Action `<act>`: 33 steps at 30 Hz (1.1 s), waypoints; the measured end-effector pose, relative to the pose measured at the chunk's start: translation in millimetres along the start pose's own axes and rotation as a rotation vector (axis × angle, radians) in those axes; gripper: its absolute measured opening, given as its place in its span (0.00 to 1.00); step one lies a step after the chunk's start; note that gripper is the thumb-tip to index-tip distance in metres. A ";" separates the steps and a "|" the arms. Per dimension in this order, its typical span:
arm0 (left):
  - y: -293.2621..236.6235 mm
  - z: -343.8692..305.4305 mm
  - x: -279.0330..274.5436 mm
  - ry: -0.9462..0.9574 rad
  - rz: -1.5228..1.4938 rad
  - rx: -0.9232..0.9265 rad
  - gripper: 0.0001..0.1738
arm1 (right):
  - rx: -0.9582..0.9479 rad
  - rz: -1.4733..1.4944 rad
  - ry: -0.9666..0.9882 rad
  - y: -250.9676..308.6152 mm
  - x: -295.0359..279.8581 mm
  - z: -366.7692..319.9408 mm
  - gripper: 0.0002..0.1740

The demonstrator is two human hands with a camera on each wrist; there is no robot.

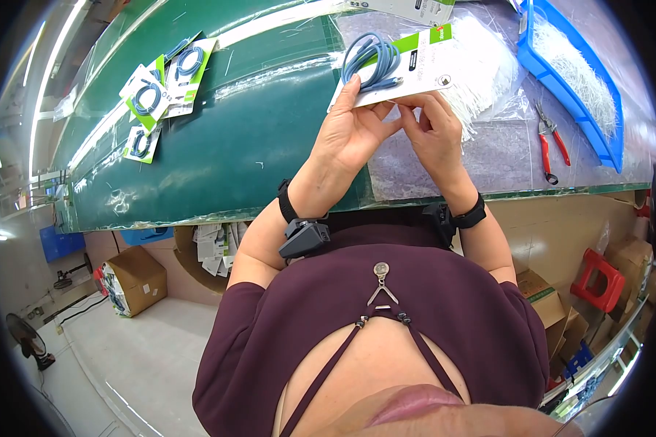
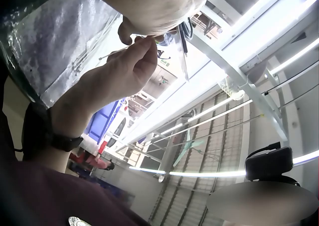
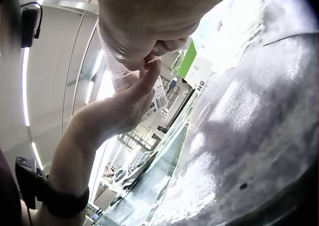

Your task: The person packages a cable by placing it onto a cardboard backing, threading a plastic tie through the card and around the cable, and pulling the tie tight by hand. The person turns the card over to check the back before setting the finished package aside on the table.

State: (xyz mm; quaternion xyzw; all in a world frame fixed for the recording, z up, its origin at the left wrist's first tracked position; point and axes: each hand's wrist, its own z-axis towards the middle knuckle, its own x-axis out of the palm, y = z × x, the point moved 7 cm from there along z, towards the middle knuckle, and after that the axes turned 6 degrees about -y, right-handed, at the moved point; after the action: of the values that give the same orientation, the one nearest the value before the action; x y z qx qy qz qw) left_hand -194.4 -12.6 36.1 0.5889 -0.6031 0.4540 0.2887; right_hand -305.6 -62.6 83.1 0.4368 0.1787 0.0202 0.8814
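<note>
A coiled blue-grey cable (image 1: 369,62) lies against a white and green packaging card (image 1: 424,67), raised above the table in the head view. My left hand (image 1: 348,135) grips the card's near left edge, its thumb up on the front beside the coil. At the near edge, my right hand (image 1: 434,130) has thumb and fingers pinched together, close to the left fingertips. Between these fingertips a thin white cable tie (image 3: 155,60) shows in the right wrist view, mostly hidden by the fingers. The printed back of the card shows there too.
White cable ties (image 1: 481,76) lie heaped on clear plastic behind my right hand. A blue tray (image 1: 611,149) holding more ties and red-handled cutters (image 1: 552,146) sit to the right. Several carded cables (image 1: 149,96) lie on the green mat at left.
</note>
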 end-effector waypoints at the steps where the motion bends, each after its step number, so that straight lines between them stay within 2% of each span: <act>1: 0.1 0.3 0.3 0.001 0.001 0.001 0.17 | -0.001 0.000 -0.001 -0.2 0.1 0.0 0.09; 9: 2.8 -1.1 -0.7 -0.026 -0.040 -0.038 0.16 | 0.051 0.024 -0.015 -3.9 1.2 -3.3 0.09; 13: 1.8 -2.2 2.2 0.049 -0.130 -0.100 0.16 | 0.060 0.053 -0.008 12.1 -0.7 1.8 0.08; 16: -0.8 -6.8 10.5 0.149 -0.441 -0.182 0.15 | -0.047 0.056 0.006 28.2 -0.7 6.3 0.10; 17: -1.4 -8.4 11.2 0.138 -0.427 -0.193 0.15 | -0.033 0.056 -0.010 28.5 -2.4 7.9 0.10; 20: -9.5 -14.8 18.8 0.155 -0.464 -0.195 0.14 | -0.267 -0.077 -0.019 47.8 -1.6 10.7 0.10; 24: -13.3 -15.7 20.0 0.157 -0.539 -0.221 0.13 | -0.304 -0.163 0.000 62.6 -2.5 13.6 0.10; 33: -13.6 -16.6 24.8 0.166 -0.553 -0.211 0.13 | -0.315 -0.160 -0.007 61.0 -1.3 13.5 0.09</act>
State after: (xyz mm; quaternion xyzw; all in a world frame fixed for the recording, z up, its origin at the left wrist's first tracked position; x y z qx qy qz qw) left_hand -187.7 -7.5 67.8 0.6585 -0.4382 0.3395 0.5091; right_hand -294.9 -35.5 138.5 0.2776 0.2044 -0.0238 0.9384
